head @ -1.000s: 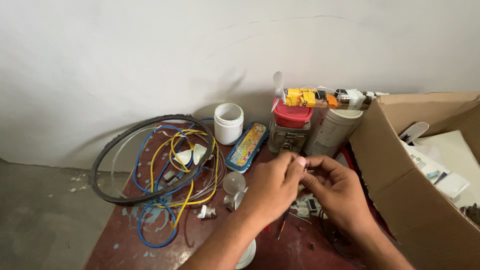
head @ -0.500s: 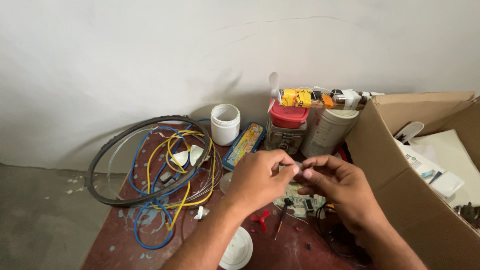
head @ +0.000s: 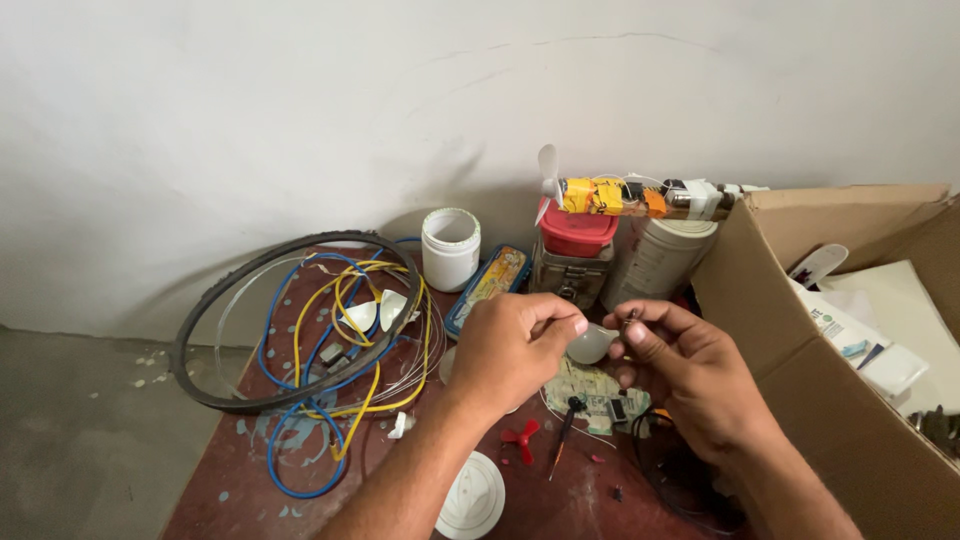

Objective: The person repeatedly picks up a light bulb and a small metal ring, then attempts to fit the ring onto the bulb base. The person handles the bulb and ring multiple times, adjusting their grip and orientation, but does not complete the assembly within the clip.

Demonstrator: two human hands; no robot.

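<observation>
From the head camera, the left hand [head: 510, 345] and right hand [head: 690, 375] meet above a dark red table [head: 250, 470], near its back edge. Between them sits a small pale bulb-shaped dome [head: 592, 343]; the left fingers pinch its near side, and the right thumb and forefinger close on a tiny dark part [head: 630, 316], possibly a screw or contact, just beside it. The dome looks light, smooth and thin-walled, so probably slippery and easily cracked; its rim seems the safest place to grip. Below lie a green circuit board [head: 585, 385], a red propeller [head: 523, 438] and looped wires [head: 345, 360].
</observation>
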